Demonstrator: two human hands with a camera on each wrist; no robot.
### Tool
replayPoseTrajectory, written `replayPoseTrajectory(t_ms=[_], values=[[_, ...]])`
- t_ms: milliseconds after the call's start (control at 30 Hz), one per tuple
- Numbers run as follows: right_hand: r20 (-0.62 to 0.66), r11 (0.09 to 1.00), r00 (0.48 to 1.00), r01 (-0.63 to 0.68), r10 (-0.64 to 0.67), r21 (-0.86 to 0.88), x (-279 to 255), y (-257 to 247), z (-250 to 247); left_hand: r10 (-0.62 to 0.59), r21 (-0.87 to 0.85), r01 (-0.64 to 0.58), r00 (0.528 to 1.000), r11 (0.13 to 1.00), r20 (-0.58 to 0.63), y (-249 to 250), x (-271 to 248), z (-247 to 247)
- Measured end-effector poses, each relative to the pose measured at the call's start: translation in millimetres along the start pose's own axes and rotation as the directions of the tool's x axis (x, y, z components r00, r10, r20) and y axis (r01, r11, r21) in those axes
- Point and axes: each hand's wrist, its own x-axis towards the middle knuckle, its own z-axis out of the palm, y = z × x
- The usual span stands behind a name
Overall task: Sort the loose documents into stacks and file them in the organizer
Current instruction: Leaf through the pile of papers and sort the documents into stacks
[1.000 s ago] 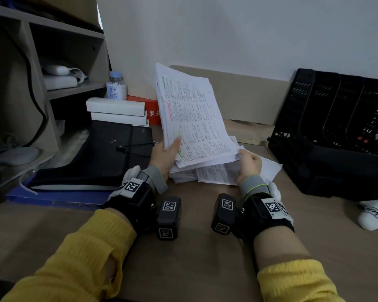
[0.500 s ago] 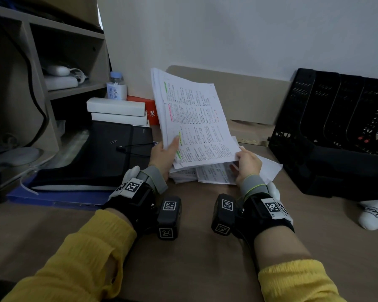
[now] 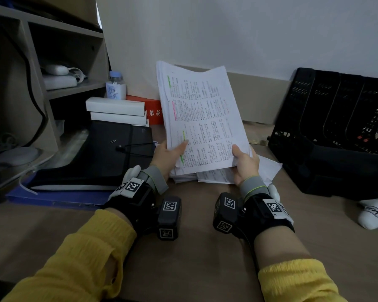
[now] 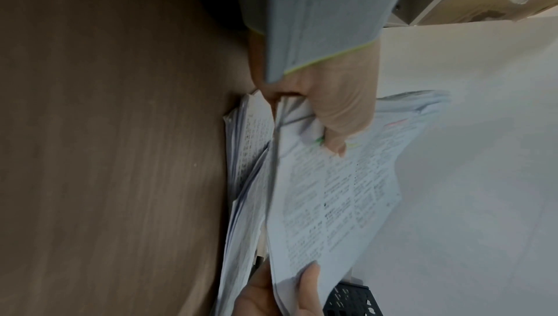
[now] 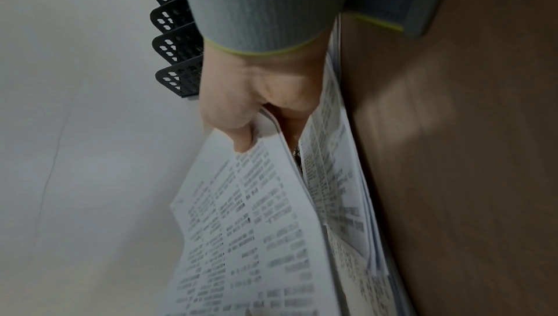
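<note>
A sheaf of printed documents [image 3: 202, 118] with green and pink highlighter marks stands raised, tilted back, above the desk. My left hand [image 3: 169, 153] grips its lower left edge, thumb on the front page [image 4: 335, 187]. My right hand [image 3: 244, 162] grips the lower right corner, thumb on top [image 5: 241, 221]. Under the sheaf, more loose papers [image 3: 216, 176] lie flat on the desk. The black perforated file organizer [image 3: 336, 131] stands at the right, several slots facing me.
A black zip folder [image 3: 100, 153] lies on a blue folder [image 3: 52, 195] at the left. Behind it are two white boxes [image 3: 116, 111], a small bottle [image 3: 116, 87] and a red box [image 3: 151, 110]. A shelf unit [image 3: 42, 73] stands far left. A white sock [image 3: 373, 212] shows at the right.
The sheaf has tilted more upright and squarer to me. My right hand has moved up from the lower papers and taken hold of the sheaf's right corner.
</note>
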Motion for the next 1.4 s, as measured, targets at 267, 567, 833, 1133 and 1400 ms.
replayPoseTrajectory(t_ms=[267,567,833,1133,1400], values=[[0.074,0.979,0.992,0.115,-0.104,-0.167,-1,2,3,0.103,-0.033,-0.104,0.994,0.994,-0.035,3,-3,-1],[0.115,0.859,0.981,0.191,-0.155,-0.476,3,4,8,0.021,-0.008,-0.021,1.000,1.000,0.004,0,-1,-1],[0.140,0.837,0.989,0.120,-0.052,-0.535,3,7,11,-0.027,0.003,0.027,0.999,1.000,0.018,0,0,-1],[0.105,0.877,0.994,0.044,0.007,-0.479,3,6,11,0.063,0.089,-0.059,0.997,0.994,-0.048,-4,2,0],[-0.212,0.658,0.975,-0.118,-0.064,-0.743,27,-12,-12,0.049,0.178,-0.041,0.998,0.983,-0.041,-5,5,-2]])
